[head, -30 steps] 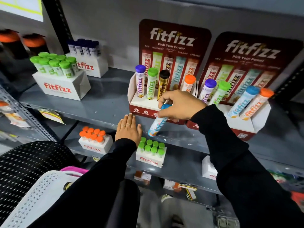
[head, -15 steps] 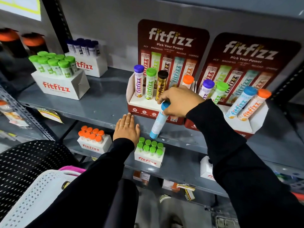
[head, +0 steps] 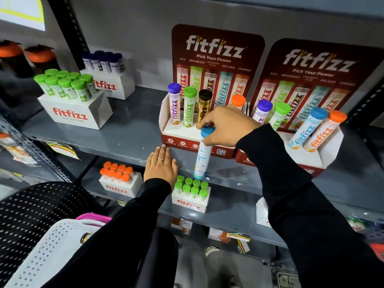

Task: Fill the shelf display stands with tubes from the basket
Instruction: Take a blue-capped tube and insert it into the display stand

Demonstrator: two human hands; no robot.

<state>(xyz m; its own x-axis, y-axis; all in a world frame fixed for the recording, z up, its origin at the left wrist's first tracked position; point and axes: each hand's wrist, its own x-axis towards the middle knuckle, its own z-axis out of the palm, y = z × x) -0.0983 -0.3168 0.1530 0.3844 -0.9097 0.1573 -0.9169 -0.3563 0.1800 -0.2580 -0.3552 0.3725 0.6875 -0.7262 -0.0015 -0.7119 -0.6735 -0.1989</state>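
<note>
My right hand (head: pixel 226 125) grips a blue-capped tube (head: pixel 202 154) by its cap end, holding it nearly upright in front of the left display stand (head: pixel 176 132). That stand holds purple, green, black and orange-capped tubes, with a gap behind my hand. The right display stand (head: pixel 324 150) holds purple, green, blue and orange-capped tubes. My left hand (head: pixel 161 165) rests flat, fingers together, on the shelf's front edge. The white perforated basket (head: pixel 47 252) sits at the lower left, partly hidden by my left sleeve.
White fitfizz boxes with green-capped tubes (head: pixel 68 98) and dark-capped tubes (head: pixel 108 73) stand at the shelf's left. On the lower shelf (head: pixel 228 213) are small boxes with orange caps (head: pixel 119 179) and green caps (head: pixel 191 194). A black perforated basket (head: pixel 31 215) is at the left.
My right hand has turned the blue-capped tube from slanted to nearly upright and lifted it slightly toward the left stand. The left hand has stayed on the shelf edge.
</note>
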